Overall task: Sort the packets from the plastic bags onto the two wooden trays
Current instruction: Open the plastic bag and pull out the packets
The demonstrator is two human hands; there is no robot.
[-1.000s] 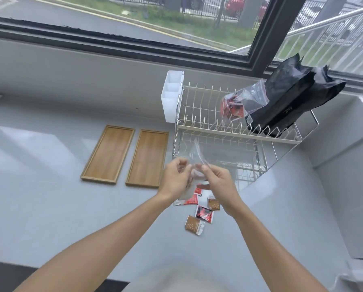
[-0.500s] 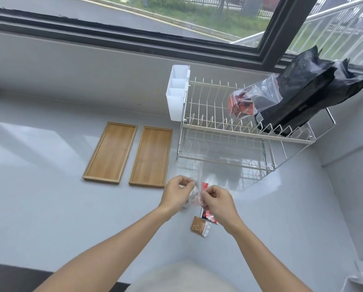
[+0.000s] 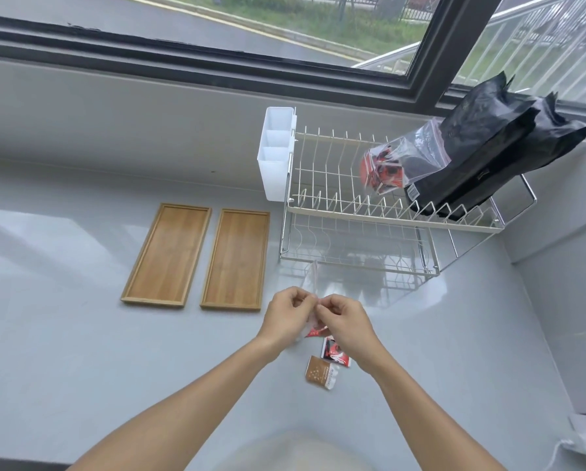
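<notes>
Both hands are working just in front of the body, over the pale surface, on a clear plastic bag that is standing up between them and is hard to see against the shine. The left hand is pinching one side of the bag's lower edge with curled fingers, and the right hand is pinching the other side, so each grip is narrow and closed on the thin plastic. Judging by the packets lying under and just at 6 o'clock of the hands, the step in hand is emptying this bag: a red packet is peeking out between the wrists, a red and black packet is lying just below the right hand, and a brown packet is lying just below that, touching or nearly touching it. Some packets may be hidden beneath the hands. The two wooden trays are lying side by side at 10 o'clock from the hands, neither holding a packet yet. A second clear bag with red packets inside is leaning on the wire rack at 1 o'clock, against black bags, so it is waiting its turn. The next move probably calls for setting the emptied bag aside, then picking the loose packets up one at a time and carrying reds to one tray and browns to the other.
</notes>
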